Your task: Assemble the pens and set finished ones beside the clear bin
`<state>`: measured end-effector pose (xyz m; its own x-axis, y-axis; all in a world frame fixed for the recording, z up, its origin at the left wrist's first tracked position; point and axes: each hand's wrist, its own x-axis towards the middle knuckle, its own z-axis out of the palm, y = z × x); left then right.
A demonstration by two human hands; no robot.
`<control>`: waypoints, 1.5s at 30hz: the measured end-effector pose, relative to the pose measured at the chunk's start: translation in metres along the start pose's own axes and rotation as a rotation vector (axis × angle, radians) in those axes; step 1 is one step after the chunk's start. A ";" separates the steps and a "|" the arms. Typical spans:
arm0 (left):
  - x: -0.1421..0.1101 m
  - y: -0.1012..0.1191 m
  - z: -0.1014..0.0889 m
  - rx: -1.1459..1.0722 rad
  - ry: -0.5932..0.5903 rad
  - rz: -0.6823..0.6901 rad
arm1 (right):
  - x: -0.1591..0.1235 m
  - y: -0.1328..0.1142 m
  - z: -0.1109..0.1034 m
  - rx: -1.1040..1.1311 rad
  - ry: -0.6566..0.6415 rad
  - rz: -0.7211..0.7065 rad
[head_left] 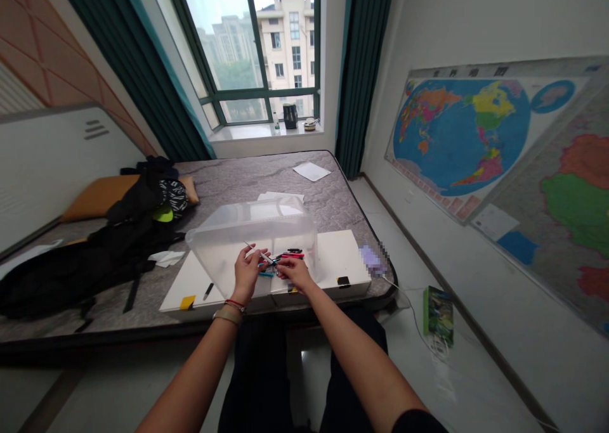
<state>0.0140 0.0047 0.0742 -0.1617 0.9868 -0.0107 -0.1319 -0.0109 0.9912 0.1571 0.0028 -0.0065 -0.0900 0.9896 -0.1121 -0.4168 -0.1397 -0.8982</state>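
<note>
Left hand (247, 271) pinches a slim white stick (266, 257) slanting down to right hand (294, 273), whose fingers close at its lower end

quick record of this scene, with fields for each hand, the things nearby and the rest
left hand: the left hand pinches a slim white item
right hand: the right hand is at the item's lower end; grip unclear
things: pens by the hands; clear plastic bin on white boxes; dark pen left of the hands
rest: mattress under the boxes, dark bag at left, world map on the right wall
</note>
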 end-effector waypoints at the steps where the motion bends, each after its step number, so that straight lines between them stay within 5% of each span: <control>1: -0.001 0.001 0.000 0.005 -0.002 0.010 | 0.000 0.000 0.000 -0.002 -0.002 -0.001; 5: 0.001 0.002 0.001 0.011 0.014 0.031 | -0.001 -0.001 0.001 -0.011 0.006 -0.001; 13: 0.021 0.003 0.012 -0.190 0.248 -0.007 | -0.001 -0.001 0.001 -0.001 0.007 0.014; 26: 0.026 0.012 0.025 -0.177 0.293 0.199 | -0.002 -0.003 0.001 0.025 -0.042 0.005; 45: 0.032 -0.014 0.031 -0.476 0.268 -0.037 | -0.003 -0.001 0.001 0.069 0.015 0.001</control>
<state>0.0406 0.0409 0.0640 -0.3841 0.9127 -0.1395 -0.5601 -0.1102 0.8211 0.1571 0.0001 -0.0051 -0.0771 0.9898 -0.1197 -0.4780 -0.1421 -0.8668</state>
